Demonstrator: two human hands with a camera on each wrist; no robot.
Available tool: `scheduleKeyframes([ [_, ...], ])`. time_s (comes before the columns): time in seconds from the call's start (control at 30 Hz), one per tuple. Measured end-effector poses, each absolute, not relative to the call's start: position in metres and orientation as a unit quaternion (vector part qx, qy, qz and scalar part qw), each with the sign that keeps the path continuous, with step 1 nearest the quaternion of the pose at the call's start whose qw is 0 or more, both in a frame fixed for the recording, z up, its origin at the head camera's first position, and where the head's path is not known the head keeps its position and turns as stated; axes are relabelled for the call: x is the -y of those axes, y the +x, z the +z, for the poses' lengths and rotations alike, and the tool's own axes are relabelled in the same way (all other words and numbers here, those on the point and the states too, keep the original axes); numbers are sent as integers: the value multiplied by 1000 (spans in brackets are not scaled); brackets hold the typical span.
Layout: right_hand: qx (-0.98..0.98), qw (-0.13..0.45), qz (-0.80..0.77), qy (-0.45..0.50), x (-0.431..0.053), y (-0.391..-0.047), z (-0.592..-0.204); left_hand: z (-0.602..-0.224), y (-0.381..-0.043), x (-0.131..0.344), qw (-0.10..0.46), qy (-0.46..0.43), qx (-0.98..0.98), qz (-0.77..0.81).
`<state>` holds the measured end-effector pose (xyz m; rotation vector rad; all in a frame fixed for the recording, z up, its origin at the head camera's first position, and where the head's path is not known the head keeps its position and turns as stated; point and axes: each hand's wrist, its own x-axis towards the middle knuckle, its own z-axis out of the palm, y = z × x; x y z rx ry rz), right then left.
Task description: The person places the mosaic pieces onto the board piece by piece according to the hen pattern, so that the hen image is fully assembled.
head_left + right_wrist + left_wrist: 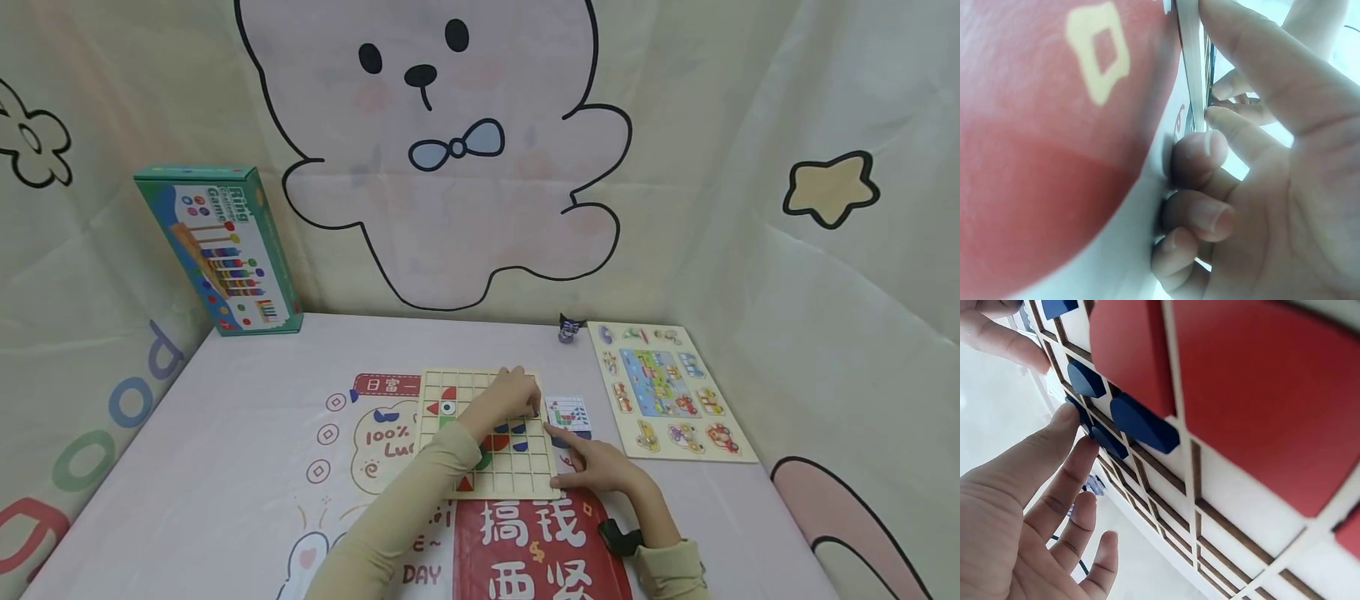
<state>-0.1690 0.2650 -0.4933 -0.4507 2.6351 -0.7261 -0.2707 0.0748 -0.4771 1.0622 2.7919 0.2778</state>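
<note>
A wooden grid board (517, 486) lies flat on the table, with red, blue, green and white pieces in some squares. My left hand (506, 400) reaches over its upper right part. In the left wrist view, the left thumb and index finger pinch a small dark blue piece (1079, 412) at the grid, close to other blue pieces (1144, 423) and large red ones (1260, 394). My right hand (600, 464) is at the board's right edge, index finger and thumb spread and touching it. In the right wrist view its other fingers (1200, 215) are bent beside the board's edge (1192, 62).
A pattern card (568, 412) lies just right of the board. Further right is a picture puzzle board (652, 433), with a small dark figurine (570, 327) by its corner. A green game box (225, 250) leans at the back left. The tablecloth (247, 400) is printed.
</note>
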Motion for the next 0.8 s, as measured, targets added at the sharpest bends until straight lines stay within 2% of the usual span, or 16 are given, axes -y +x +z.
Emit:
scheduleKeyframes([
  [0.57,-935,180,-258,-165,-265,-170,-495,-475,-262,-66,67,359,-925,104],
  [0.8,-935,180,-258,-163,-265,-169,-496,-475,-257,-56,46,355,-928,108],
])
